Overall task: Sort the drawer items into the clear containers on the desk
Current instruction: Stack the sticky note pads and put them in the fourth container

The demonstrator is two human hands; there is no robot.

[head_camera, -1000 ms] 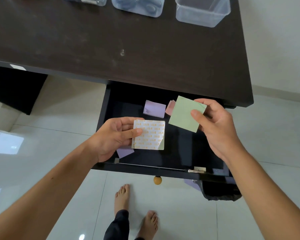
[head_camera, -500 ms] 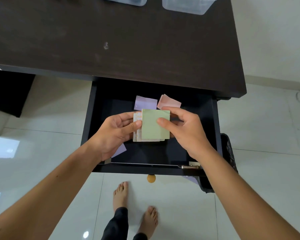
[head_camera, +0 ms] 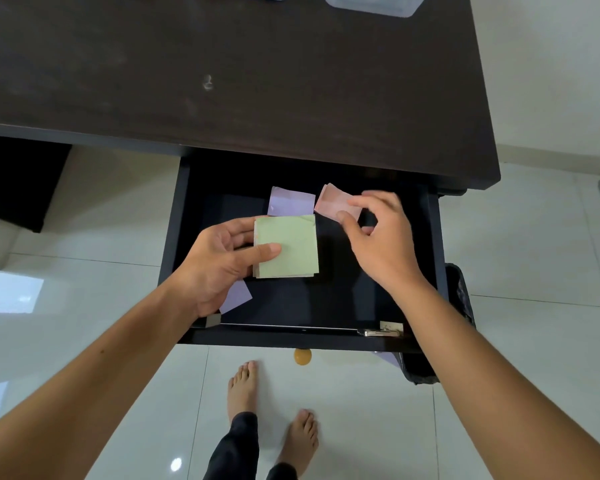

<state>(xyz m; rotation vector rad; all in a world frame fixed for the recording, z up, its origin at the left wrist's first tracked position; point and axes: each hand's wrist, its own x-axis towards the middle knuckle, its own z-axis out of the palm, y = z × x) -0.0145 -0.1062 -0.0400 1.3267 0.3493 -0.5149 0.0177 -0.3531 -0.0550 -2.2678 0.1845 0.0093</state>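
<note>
Over the open dark drawer (head_camera: 174, 244), my left hand (head_camera: 219, 261) holds a small stack of sticky notes (head_camera: 291, 247) with a green sheet on top, thumb pressed on its left side. My right hand (head_camera: 378, 237) reaches to the drawer's back, where thumb and forefinger pinch a pink note (head_camera: 331, 200). A purple note (head_camera: 290, 200) lies at the back beside the pink one. Another purple note (head_camera: 236, 297) lies under my left hand near the front. Two clear containers (head_camera: 371, 3) show only their lower edges at the top of the desk.
The dark desk top (head_camera: 257, 81) fills the upper frame. The drawer's front edge carries a metal lock plate (head_camera: 383, 332) and a round knob (head_camera: 302, 356). A black bin (head_camera: 458, 306) stands right of the drawer. My bare feet are on the white tiled floor below.
My right hand placed the green note on the stack in my left hand, let go, then moved back and right to the pink note. The camera tilted down.
</note>
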